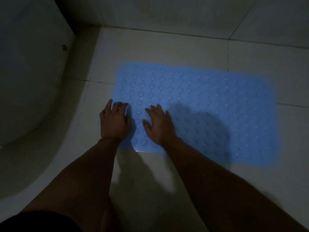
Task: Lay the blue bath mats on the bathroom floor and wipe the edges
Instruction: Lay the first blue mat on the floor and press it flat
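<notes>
A blue bath mat (209, 104) with a bumpy dotted surface lies flat on the white tiled floor (167, 47), its long side running left to right. My left hand (114, 122) rests palm down on the mat's left edge, half on the mat and half on the tile, fingers slightly bent. My right hand (158, 123) lies flat on the mat just beside it, fingers spread and straight. Both hands press on the mat's near left corner. Neither hand holds anything. The light is dim.
A white toilet (31, 81) fills the left side, its base curving close to the mat's left edge. The tiled wall (184, 12) meets the floor at the top. My bare knee (75, 198) is at the bottom.
</notes>
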A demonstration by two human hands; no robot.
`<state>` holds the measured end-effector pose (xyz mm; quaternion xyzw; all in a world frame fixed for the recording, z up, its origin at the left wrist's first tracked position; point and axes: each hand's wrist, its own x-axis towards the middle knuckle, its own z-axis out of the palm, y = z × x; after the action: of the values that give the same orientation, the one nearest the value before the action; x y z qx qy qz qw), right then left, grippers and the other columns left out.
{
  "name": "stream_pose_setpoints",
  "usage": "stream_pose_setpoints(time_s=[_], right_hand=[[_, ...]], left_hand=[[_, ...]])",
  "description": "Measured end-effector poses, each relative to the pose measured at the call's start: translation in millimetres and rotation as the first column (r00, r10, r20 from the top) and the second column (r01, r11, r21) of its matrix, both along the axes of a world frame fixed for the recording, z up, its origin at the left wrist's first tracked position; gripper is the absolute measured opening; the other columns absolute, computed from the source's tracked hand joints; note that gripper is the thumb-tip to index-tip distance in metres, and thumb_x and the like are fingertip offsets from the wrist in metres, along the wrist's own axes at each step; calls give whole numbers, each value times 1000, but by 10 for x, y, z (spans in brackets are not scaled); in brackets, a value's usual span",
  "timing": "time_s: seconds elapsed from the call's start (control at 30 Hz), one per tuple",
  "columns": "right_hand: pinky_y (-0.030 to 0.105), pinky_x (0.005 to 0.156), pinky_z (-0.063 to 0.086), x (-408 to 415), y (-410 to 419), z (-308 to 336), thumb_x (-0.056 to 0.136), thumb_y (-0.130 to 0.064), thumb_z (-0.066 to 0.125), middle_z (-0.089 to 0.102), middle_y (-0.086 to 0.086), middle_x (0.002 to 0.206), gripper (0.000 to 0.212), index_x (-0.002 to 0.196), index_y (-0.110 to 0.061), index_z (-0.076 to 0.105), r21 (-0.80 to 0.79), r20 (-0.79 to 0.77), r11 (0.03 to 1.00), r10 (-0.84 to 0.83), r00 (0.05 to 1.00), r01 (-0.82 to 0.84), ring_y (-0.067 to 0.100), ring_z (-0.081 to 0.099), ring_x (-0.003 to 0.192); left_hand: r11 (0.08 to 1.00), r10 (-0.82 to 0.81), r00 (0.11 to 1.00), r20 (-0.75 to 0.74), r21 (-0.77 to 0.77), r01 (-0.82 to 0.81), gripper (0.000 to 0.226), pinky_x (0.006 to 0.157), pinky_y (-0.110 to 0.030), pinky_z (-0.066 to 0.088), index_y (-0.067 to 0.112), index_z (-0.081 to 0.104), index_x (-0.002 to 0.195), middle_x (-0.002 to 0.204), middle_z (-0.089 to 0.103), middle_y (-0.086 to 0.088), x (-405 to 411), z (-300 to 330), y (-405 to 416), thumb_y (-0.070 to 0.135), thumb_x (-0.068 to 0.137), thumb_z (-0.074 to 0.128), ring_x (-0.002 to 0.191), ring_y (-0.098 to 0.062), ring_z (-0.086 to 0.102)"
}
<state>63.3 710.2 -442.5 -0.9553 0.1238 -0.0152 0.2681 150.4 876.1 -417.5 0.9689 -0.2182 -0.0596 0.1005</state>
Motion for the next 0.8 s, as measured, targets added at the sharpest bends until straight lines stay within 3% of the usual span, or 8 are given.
stream_pose_setpoints(time_s=[0.1,0.2,0.67,0.8], right_hand=[[64,120,12,-101,382,-185,99,-58,32,19,18,166,72,156,-14,33,-196,-148,979,31,988,-60,33,11,156],[63,120,8,-154,447,-194,101,-61,27,4,17,169,76,159,-14,24,-271,-151,962,-1,989,-41,31,-2,157],[62,122,3,-88,465,-180,98,-69,25,-2,15,169,83,161,-16,15,-217,-240,974,16,971,-70,27,-8,157],[63,120,15,-6,373,-34,96,-66,27,18,17,167,79,155,-14,34,-132,-254,988,48,966,-84,31,14,155]], left_hand=[[999,40,999,5,-5,-40,49,111,-59,32,17,52,143,148,52,-12,53,-27,134,28,96,58,149,-38,28],[998,52,998,18,-28,-52,49,113,-59,31,18,51,143,150,50,-12,59,-46,180,30,96,57,151,-37,26],[996,84,996,14,-12,-84,49,116,-57,29,19,52,142,153,47,-11,51,-114,346,40,99,43,152,-35,24],[996,88,996,9,-31,-88,48,115,-58,29,19,52,142,152,49,-12,58,-28,356,39,99,46,152,-37,25]])
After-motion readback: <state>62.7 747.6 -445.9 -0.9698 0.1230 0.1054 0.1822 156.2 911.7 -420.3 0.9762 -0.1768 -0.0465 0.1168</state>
